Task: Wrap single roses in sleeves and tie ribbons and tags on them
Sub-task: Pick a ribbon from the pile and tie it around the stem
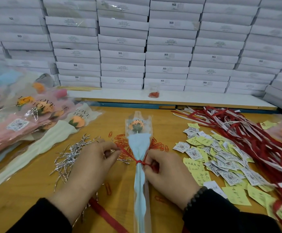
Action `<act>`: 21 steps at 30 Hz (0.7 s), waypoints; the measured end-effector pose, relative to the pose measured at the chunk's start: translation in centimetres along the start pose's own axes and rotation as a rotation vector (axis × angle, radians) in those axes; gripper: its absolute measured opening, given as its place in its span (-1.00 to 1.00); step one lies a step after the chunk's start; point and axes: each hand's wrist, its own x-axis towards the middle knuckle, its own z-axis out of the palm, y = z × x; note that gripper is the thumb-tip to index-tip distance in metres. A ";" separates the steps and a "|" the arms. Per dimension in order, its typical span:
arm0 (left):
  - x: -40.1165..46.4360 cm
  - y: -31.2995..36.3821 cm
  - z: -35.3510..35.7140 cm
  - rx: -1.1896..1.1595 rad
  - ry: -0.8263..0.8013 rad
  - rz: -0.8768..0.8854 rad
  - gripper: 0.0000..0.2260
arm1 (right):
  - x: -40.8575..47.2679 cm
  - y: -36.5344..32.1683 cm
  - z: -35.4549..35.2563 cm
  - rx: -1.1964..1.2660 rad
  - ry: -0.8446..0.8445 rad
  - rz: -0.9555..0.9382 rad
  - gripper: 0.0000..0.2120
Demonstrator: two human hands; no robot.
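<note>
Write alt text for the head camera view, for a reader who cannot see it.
Two hands, left hand and right hand, pull a red ribbon tight around a sleeved orange rose wrapped in light blue paper on a wooden table. Silver twist ties lie left, paper tags and more red ribbons right, white boxes stacked behind.

The table (36,197) looked like smooth yellowish wood with a slight sheen. The sleeve (139,167) on the rose (135,125) was clear glossy plastic over matt pale-blue paper, tied with thin red ribbon (139,161). Left of it, the twist ties (69,157) were shiny silver foil. On the right, matt paper tags (224,158). At the far side, matt white cardboard boxes (122,52).
</note>
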 end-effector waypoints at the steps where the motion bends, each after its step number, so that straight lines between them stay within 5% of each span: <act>1: 0.0 0.2 0.4 -0.134 0.024 -0.046 -0.87 | 0.0 -0.1 0.0 0.001 -0.005 -0.007 -0.79; 5: -0.4 1.1 1.7 -0.477 0.078 -0.142 -0.79 | -0.2 -0.6 0.2 -0.036 -0.038 -0.071 -0.88; 11: -0.3 1.3 1.7 -0.225 0.130 0.077 -0.84 | -0.2 -0.9 0.2 -0.082 -0.098 -0.141 -0.90; 15: -0.1 1.1 1.7 -0.355 0.152 -0.036 -0.94 | -0.3 -1.0 0.2 -0.081 -0.106 -0.151 -0.90; 21: -0.9 1.5 2.0 -0.707 -0.202 -0.229 -0.69 | -0.1 -0.8 0.2 -0.081 -0.093 -0.106 -0.86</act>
